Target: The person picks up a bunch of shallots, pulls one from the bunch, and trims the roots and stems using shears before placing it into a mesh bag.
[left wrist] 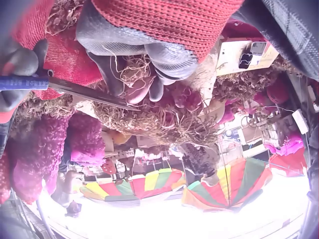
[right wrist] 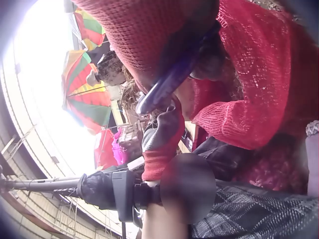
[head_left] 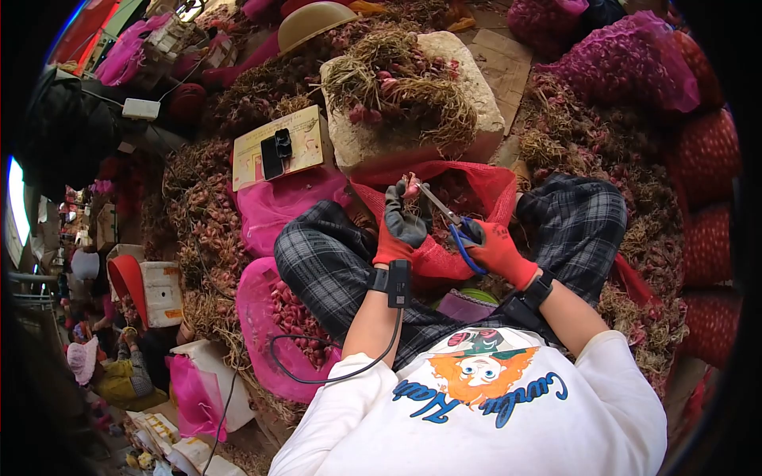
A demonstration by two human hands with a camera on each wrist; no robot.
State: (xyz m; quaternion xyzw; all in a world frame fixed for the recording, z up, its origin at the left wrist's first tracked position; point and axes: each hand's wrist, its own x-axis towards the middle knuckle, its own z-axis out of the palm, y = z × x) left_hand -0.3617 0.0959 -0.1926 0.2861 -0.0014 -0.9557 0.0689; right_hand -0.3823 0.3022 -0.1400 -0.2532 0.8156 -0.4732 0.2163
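In the head view the left hand [head_left: 403, 224], in a red and grey glove, pinches a small reddish shallot bulb [head_left: 411, 186]. The left wrist view shows the bulb [left wrist: 139, 92] with dry roots between the gloved fingertips. The right hand [head_left: 496, 250] grips blue-handled scissors [head_left: 451, 216], whose blades point at the bulb. In the left wrist view the scissor blades [left wrist: 94, 94] reach its lower end. A red mesh bag [head_left: 496, 190] lies open below both hands, between the knees.
A foam block [head_left: 413, 151] bearing dried shallots stands beyond the bag. Beside it, a phone [head_left: 272, 157] lies on a board [head_left: 305, 131]. A pink mesh bag of bulbs [head_left: 278, 341] sits left of the legs. Filled net bags [head_left: 635, 63] stand at the far right.
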